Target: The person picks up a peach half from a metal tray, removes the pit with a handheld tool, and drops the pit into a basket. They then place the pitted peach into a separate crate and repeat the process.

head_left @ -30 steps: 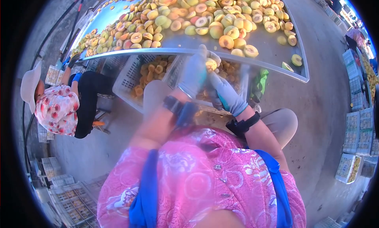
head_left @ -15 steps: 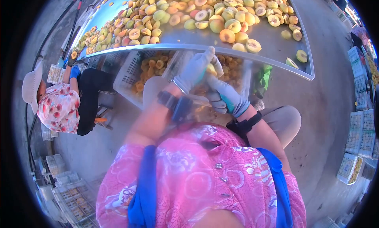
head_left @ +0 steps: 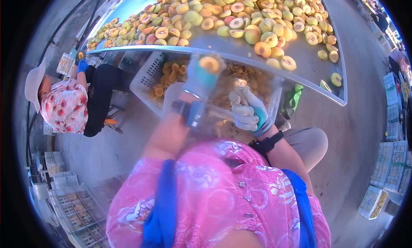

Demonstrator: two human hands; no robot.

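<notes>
My left hand (head_left: 203, 78), in a grey and teal glove and blurred by motion, is raised near the table's front edge with its palm turned up. A peach half (head_left: 209, 64) lies in it, orange cut face showing. My right hand (head_left: 250, 112), gloved alike, is closed in front of my body, apart from the left. Something small and brownish (head_left: 240, 82) shows at its thumb and fingertip; I cannot make out what it is. Many peach halves (head_left: 236, 22) are heaped on the metal table (head_left: 214, 49) beyond my hands.
Below the table edge stand a white crate (head_left: 144, 78) with peach halves and another container (head_left: 274, 93) with orange-brown pieces. A green bag (head_left: 294, 100) hangs or lies at the right. A co-worker (head_left: 64, 104) sits at the left. Stacked crates (head_left: 388, 162) line the right side.
My hands have come apart. The left has moved left and turned, showing the peach half's cut face. My right hand stays closed. The whole view has shifted slightly.
</notes>
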